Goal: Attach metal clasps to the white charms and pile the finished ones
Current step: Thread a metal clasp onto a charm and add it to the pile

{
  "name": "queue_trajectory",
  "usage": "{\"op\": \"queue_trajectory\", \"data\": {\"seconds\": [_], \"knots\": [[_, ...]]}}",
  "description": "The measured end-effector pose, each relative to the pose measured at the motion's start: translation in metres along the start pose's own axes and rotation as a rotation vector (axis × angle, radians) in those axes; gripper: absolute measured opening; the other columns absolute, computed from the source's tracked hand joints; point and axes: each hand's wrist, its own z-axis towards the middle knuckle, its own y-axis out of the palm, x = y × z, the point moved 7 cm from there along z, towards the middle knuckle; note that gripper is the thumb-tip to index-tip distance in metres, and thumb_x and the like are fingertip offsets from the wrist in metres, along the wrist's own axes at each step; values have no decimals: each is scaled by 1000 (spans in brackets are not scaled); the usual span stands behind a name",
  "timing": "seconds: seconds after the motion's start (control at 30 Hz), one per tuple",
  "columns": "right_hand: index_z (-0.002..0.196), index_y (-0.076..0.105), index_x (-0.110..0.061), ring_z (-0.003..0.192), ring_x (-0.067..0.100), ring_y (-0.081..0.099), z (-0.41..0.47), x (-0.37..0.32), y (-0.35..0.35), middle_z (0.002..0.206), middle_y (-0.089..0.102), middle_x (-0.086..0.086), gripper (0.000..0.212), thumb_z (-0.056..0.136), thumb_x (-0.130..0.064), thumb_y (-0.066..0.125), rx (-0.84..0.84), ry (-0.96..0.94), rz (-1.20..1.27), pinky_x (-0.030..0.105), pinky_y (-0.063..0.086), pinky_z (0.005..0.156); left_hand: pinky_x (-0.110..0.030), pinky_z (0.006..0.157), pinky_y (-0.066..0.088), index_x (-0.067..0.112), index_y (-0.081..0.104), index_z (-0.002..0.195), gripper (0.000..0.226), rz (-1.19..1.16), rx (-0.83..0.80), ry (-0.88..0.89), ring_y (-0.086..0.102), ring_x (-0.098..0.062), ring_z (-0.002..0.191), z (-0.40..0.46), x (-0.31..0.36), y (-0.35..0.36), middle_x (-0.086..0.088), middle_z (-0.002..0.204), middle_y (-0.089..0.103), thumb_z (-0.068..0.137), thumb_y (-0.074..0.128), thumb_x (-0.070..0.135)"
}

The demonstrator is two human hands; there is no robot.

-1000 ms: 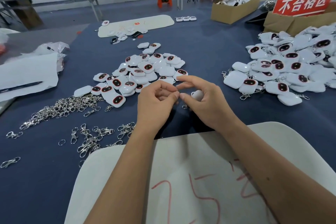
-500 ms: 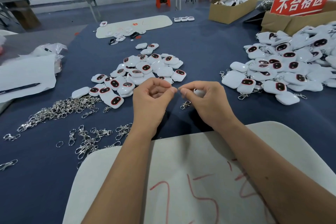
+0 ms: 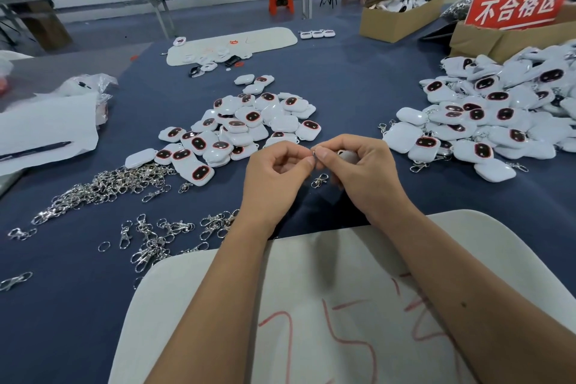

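- Blue cloth-covered table (image 3: 343,78): runs the full width of the view and carries everything listed below.
- White board (image 3: 311,305) with red scrawl on it: lies at the near edge; both forearms rest across it.
- Pile of clasped charms (image 3: 486,115): on the person's right, the biggest heap. White charms with dark red-rimmed faces, metal clasps poking out along its near edge.
- Cardboard box (image 3: 396,20): far right, open, white pieces inside. A second box beside it carries a red sign (image 3: 520,3) with white characters.
- Pile of bare charms (image 3: 240,128): centre, just beyond the hands, some face up, some face down.
- Heap of loose clasps (image 3: 103,184): on the left, touching the near-left corner of the centre pile; a thinner scatter of clasps (image 3: 165,234) lies nearer, beside the white board.
- White sheet (image 3: 40,128) with a dark pen (image 3: 34,151) on it: far left.
- Left hand (image 3: 274,178): raised above the cloth, fingers curled, thumb and forefinger pinching the small ring end of the clasp where the two hands meet.
- Right hand (image 3: 367,174): fingers curled round a white charm (image 3: 347,155), of which only a sliver shows behind the knuckles; thumb and forefinger pinch at the same meeting point, tips touching the left hand's.
- Clasp (image 3: 320,180): its hook end hangs just under the pinched fingertips, between the two hands. Whether it is threaded onto the charm, cannot tell.
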Motion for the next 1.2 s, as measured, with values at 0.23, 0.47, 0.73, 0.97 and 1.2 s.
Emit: {"op": "queue_trajectory", "data": {"seconds": [0.23,0.47,0.73,0.97,1.2], "knots": [[81,80,-21,55,11,52,1,2,-2,70,70,5,17,96,-17,73,8,9,-24,24,46,57,-18,62,51,6,72,85,10,-58,7,14,63,-4,63,-1,1,2,3,73,74,91,68,-1],[102,81,-23,73,5,62,0,1,-12,97,74,-9,13,96,-15,72,183,-2,-85,32,55,79,-33,68,55,12,73,81,9,4,99,1,62,-13,67,0,0,-4,-6,79,73,88,72,7],[90,81,-14,77,1,67,1,-1,-1,86,77,-11,8,94,-12,75,58,-24,-139,27,53,78,-40,74,57,13,74,80,9,45,83,29,64,-17,71,0,2,-2,-3,77,72,88,74,8],[86,78,-18,55,10,45,1,3,-1,56,54,-13,14,97,-13,71,-24,20,-13,20,40,54,-23,62,52,0,69,88,10,-129,-28,3,60,-14,64,2,-1,2,-5,74,67,96,63,0],[83,77,-20,55,12,43,1,4,-1,54,52,-12,15,97,-14,72,-31,25,9,22,39,51,-22,64,52,0,69,91,11,-108,-57,15,61,-13,66,2,-1,3,-2,74,67,98,60,2]]}}
